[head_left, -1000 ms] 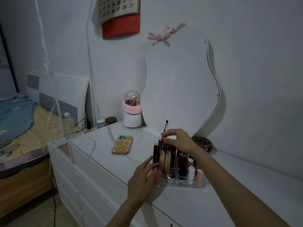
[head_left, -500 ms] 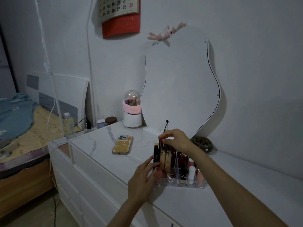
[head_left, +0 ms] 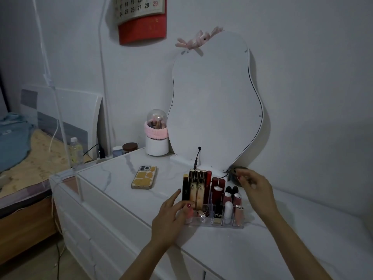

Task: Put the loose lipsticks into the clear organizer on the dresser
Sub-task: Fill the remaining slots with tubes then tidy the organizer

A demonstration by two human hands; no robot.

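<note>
Lifting off the tall tubes it was pinching half a second ago, the right hand [head_left: 253, 183] now floats just right of and behind the clear organizer [head_left: 218, 223], fingers loosely spread and holding nothing. Its release suggests that lipstick is seated among the lipsticks [head_left: 198, 188] standing upright in the compartments. Steadying as before, the left hand [head_left: 171, 217] rests against the organizer's near-left corner, index finger straight beside the black tube, other fingers touching the clear wall. Both hands sit apart, the organizer between them on the counter [head_left: 232, 251]. No loose lipstick shows near either hand, so the job looks nearly or wholly done; beyond the left hand lies a phone [head_left: 144, 177].
</note>
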